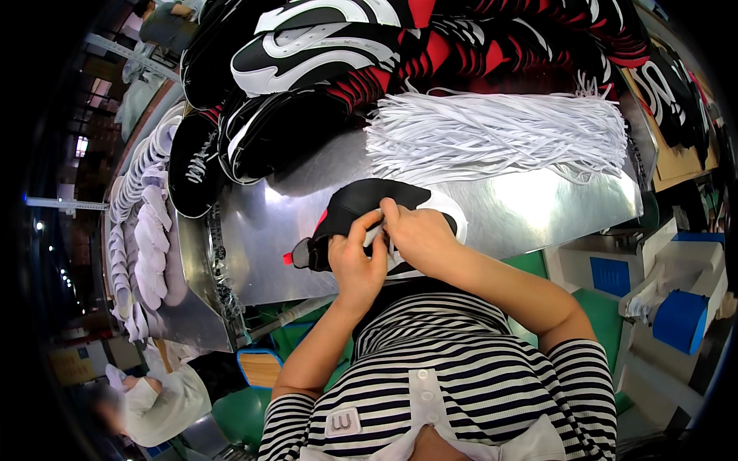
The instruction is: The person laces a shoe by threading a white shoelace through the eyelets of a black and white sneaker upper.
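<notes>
Metal table bears a big pile of uppers, black, white and red; from my remote seat I judge it could slide if bumped. Bundle of white laces lies beyond the hands: one careless pull may tangle the rest. Black upper is near the table's close edge, so w/ loose hold it might slip off. L hand and R hand meet on it, fingertips bent close tog.; what exactly they pinch, I can't tell, as fingers hide it.

Two hands, one held shoe upper
</notes>
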Demonstrator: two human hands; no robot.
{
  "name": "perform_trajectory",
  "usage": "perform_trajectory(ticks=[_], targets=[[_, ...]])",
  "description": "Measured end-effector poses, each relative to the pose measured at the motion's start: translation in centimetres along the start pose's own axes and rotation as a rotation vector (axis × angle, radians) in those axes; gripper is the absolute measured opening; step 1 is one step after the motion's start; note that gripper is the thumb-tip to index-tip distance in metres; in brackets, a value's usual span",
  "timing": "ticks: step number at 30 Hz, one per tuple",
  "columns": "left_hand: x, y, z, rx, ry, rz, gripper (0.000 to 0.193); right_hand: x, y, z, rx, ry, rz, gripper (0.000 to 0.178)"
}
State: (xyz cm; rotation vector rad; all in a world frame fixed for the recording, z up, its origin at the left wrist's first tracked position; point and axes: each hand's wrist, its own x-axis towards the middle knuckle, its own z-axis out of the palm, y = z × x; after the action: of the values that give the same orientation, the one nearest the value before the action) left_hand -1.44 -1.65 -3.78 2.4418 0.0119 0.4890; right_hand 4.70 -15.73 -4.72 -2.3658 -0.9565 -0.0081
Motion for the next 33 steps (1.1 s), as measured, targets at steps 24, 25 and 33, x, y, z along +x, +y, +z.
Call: perform_trajectory(ticks=[24, 25, 33], targets=[[1.6, -1.5, -0.1, -0.379, -0.175, -0.320, 0.061, -2.6, 1.6, -0.4, 0.331, 0.436, 0.231, 0.015], [2.1, -0.8, -1.2, -0.569, -0.261, -0.401, 0.060, -2.6, 1.7, -0.2, 0.327, 0.465, 0.232, 0.015], [2.0, -0.3, -3.5, -0.759, -0.440, -0.614, 0.061, -2.3, 1.6, -2.2, 0.436, 0.312, 0.034, 0.025]])
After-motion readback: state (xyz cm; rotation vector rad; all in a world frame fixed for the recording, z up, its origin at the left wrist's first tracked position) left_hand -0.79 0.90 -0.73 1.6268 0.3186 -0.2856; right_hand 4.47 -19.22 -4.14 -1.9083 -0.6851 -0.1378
